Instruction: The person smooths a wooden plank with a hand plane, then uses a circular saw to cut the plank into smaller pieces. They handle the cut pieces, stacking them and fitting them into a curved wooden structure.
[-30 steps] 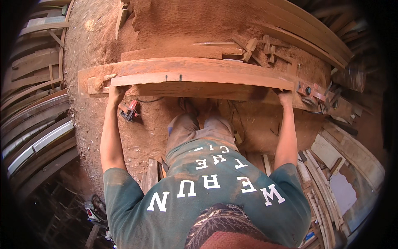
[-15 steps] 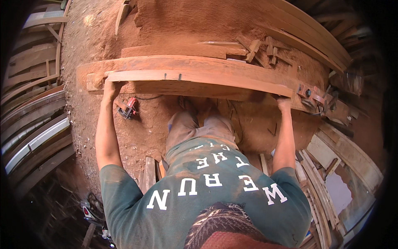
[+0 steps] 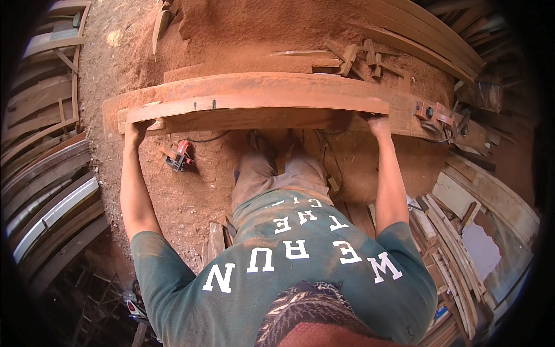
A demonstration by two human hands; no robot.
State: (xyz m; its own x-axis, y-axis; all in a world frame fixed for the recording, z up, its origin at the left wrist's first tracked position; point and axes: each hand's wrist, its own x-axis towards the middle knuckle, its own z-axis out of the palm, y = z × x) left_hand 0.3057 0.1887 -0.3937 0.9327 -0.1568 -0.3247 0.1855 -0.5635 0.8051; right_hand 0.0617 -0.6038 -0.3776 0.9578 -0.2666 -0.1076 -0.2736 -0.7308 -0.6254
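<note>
A long wooden plank with two dark marks on its edge lies crosswise in front of me. My left hand is closed on its near edge close to the left end, fingers mostly hidden beneath the wood. Close to the right end, my right hand grips the same edge, its fingertips also out of sight under the plank. Right behind it is a wide, thick beam coated in reddish sawdust. Whether the held plank rests on this beam or is raised off it, I cannot tell.
A red and black power tool sits on the ground at left, a cable beside it. Another red tool stands at the beam's right end. Wood offcuts lie beyond the beam. Stacked boards line the right side.
The plank has slid to the left along the beam, and both my hands have moved left with it. My grip near each end looks the same.
</note>
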